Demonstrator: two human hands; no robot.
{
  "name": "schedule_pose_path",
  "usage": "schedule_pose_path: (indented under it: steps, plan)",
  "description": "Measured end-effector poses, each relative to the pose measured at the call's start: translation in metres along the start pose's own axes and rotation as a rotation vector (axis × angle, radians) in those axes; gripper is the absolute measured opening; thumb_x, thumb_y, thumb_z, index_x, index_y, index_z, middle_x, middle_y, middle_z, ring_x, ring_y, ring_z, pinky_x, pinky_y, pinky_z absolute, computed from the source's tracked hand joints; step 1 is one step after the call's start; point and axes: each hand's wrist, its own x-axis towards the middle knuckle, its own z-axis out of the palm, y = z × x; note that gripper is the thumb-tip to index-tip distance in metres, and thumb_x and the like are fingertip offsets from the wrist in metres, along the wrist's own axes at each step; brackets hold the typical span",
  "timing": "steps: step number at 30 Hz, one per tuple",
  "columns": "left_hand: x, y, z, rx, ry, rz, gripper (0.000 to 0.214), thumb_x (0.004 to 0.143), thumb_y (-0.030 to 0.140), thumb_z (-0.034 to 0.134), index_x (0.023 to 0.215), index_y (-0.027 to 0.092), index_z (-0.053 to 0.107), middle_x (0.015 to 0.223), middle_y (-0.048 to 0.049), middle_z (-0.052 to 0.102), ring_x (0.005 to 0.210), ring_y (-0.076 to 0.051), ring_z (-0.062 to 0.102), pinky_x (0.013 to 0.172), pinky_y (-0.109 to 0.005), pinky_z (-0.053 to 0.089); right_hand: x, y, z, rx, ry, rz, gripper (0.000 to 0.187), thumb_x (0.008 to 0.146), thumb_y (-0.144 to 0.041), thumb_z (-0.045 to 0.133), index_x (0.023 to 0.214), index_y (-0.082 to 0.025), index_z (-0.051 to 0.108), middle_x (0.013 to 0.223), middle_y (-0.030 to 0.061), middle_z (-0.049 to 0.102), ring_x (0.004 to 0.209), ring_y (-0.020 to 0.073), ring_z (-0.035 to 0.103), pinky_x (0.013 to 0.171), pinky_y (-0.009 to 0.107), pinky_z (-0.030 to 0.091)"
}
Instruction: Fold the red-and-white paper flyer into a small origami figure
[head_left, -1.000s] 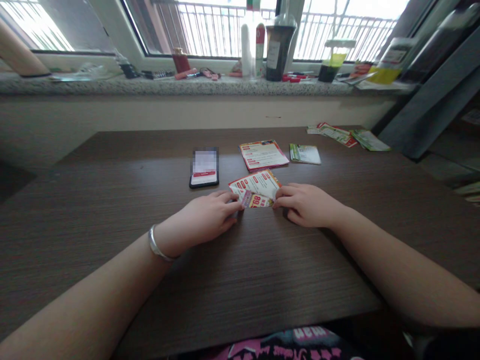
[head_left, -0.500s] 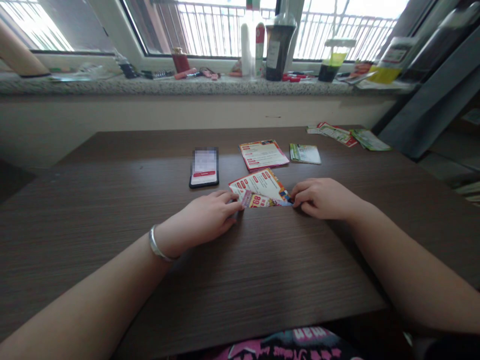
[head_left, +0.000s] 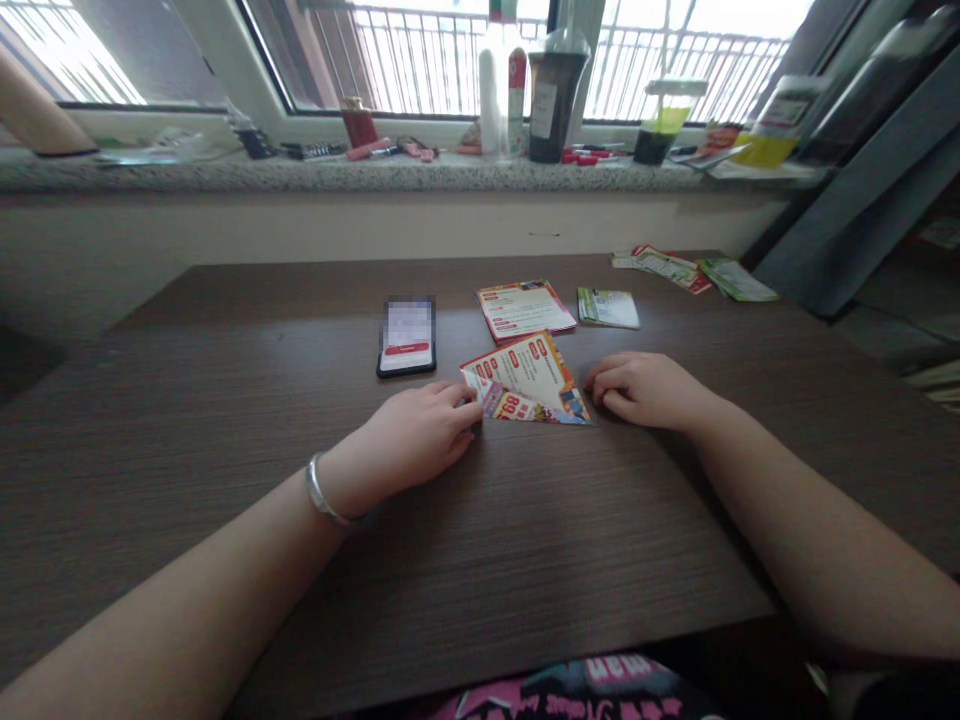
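Observation:
A folded red and white leaflet lies on the dark wooden table, creased along its near edge into a pointed shape. My left hand, with a silver bangle on its wrist, rests palm down with the fingers together and the fingertips pressing the leaflet's left corner. My right hand lies on the table just right of the leaflet's right tip. Its fingers are curled in and nothing shows in them.
A phone lies screen up behind my left hand. Beyond are a red leaflet, a green leaflet and more leaflets at the far right. The stone windowsill carries bottles, cups and small items. A person's arm rests at its left end.
My right hand slid rightwards along the leaflet's near fold and came off its right tip. The leaflet now shows a longer pointed right end. My left hand stayed put.

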Motion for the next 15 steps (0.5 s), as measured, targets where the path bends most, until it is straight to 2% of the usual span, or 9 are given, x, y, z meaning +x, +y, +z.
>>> schedule_pose_path:
  steps: [2, 5, 7, 12, 15]
  plan:
    - [0.001, 0.0, 0.001, 0.003, 0.034, 0.019, 0.025, 0.09, 0.02, 0.046, 0.107, 0.018, 0.064, 0.121, -0.0113, 0.063, 0.107, -0.025, 0.062, 0.092, -0.041, 0.053, 0.002, 0.0, 0.008, -0.027, 0.076, 0.089, 0.023, 0.082, -0.018, 0.045, 0.077, -0.023, 0.067, 0.089, 0.0012, 0.07, 0.079, 0.0174, 0.063, 0.064, 0.028, 0.043]
    - [0.004, -0.001, 0.004, 0.0, 0.097, 0.078, 0.027, 0.089, 0.013, 0.045, 0.107, 0.018, 0.065, 0.124, -0.009, 0.064, 0.111, -0.024, 0.061, 0.097, -0.041, 0.051, 0.004, -0.001, 0.014, -0.021, 0.29, 0.249, 0.018, 0.081, -0.02, 0.047, 0.08, -0.022, 0.064, 0.084, 0.0018, 0.068, 0.071, 0.0174, 0.061, 0.059, 0.029, 0.04]
    - [0.005, -0.002, 0.005, -0.006, 0.128, 0.097, 0.027, 0.088, 0.011, 0.046, 0.104, 0.017, 0.066, 0.123, -0.0085, 0.065, 0.112, -0.023, 0.061, 0.099, -0.039, 0.05, 0.003, -0.002, 0.013, 0.043, 0.424, 0.288, 0.016, 0.08, -0.018, 0.047, 0.08, -0.021, 0.063, 0.084, 0.0025, 0.067, 0.07, 0.0167, 0.06, 0.06, 0.029, 0.041]
    - [0.007, -0.002, 0.005, 0.014, 0.149, 0.112, 0.021, 0.086, 0.011, 0.048, 0.095, 0.015, 0.067, 0.114, -0.0094, 0.068, 0.107, -0.023, 0.063, 0.095, -0.039, 0.051, 0.003, -0.012, 0.011, 0.235, 0.624, 0.241, 0.019, 0.079, -0.012, 0.046, 0.079, -0.021, 0.062, 0.08, 0.0028, 0.065, 0.074, 0.0171, 0.059, 0.065, 0.03, 0.044]
    - [0.007, 0.001, 0.002, 0.009, 0.149, 0.086, 0.021, 0.088, 0.014, 0.047, 0.095, 0.016, 0.067, 0.108, -0.009, 0.07, 0.101, -0.022, 0.064, 0.091, -0.04, 0.052, 0.005, -0.024, 0.01, 0.356, 0.678, 0.176, 0.021, 0.08, -0.011, 0.045, 0.083, -0.021, 0.063, 0.079, 0.0029, 0.064, 0.078, 0.0177, 0.06, 0.066, 0.03, 0.046]
